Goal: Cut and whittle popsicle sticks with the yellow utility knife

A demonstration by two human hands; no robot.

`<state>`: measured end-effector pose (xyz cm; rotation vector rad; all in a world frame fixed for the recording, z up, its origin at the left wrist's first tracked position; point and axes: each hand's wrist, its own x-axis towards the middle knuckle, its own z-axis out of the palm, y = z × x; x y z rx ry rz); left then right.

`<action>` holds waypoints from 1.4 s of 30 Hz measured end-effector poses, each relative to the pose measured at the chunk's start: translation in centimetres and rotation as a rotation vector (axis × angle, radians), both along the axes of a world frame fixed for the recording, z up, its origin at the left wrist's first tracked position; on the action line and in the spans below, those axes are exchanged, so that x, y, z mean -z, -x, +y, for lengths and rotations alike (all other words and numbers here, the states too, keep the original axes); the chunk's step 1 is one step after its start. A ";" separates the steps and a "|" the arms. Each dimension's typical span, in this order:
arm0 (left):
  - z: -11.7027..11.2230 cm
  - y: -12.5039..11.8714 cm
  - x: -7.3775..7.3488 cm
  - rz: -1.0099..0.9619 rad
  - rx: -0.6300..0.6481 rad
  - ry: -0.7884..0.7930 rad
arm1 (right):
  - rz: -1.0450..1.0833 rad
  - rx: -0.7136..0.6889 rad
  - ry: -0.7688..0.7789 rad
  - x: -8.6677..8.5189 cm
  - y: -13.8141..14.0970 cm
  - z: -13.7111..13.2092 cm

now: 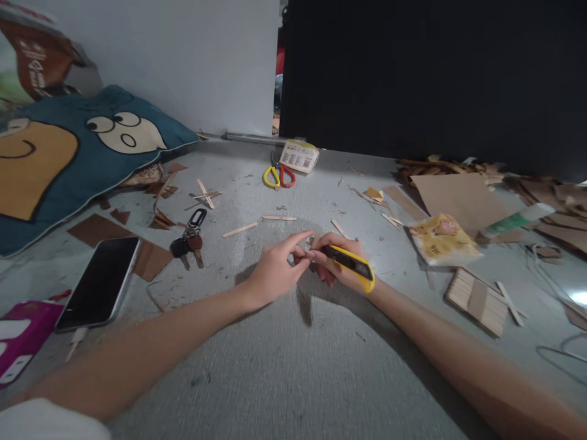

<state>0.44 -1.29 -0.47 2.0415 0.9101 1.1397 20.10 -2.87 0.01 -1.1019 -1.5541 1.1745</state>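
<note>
My right hand is wrapped round a yellow and black box cutter, its handle end pointing down and to the right. Close against it, my left hand has thumb and fingertips pinched together near the cutter's front end. Whatever lies between those fingertips is too small and blurred to make out. The cutter's blade is not clearly visible. Just beyond the hands, pale wooden craft sticks lie on the grey tabletop, one of them right behind my right hand.
Scissors with yellow and red handles lie at the back by a small packet. Keys, a phone and a cushion are on the left. To the right are bundled sticks, a yellow packet, a glue stick and cardboard.
</note>
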 end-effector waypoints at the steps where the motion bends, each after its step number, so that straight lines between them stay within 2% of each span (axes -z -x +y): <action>1: 0.0 0.0 0.0 0.014 0.013 0.000 | -0.011 0.007 0.008 -0.1 0.1 0.0; 8: 0.4 0.0 -0.2 0.050 0.088 0.010 | -0.092 0.052 -0.062 -0.1 0.2 -0.2; 15: 0.6 0.1 -0.5 -0.032 0.117 0.145 | -0.111 0.184 -0.046 0.3 -0.4 0.0; 26: 0.6 0.0 -0.8 -0.118 0.172 0.272 | -0.067 0.073 -0.043 -0.3 0.1 0.0; 31: 0.6 -0.1 -0.6 -0.124 0.149 0.250 | -0.065 0.101 -0.038 -0.5 0.1 -0.1; 37: 0.6 0.0 -0.2 -0.042 0.127 0.111 | -0.038 0.052 -0.028 -0.8 0.2 -0.2; 42: 0.6 0.1 -0.3 -0.020 0.110 0.071 | -0.041 0.052 -0.025 -0.7 0.2 -0.2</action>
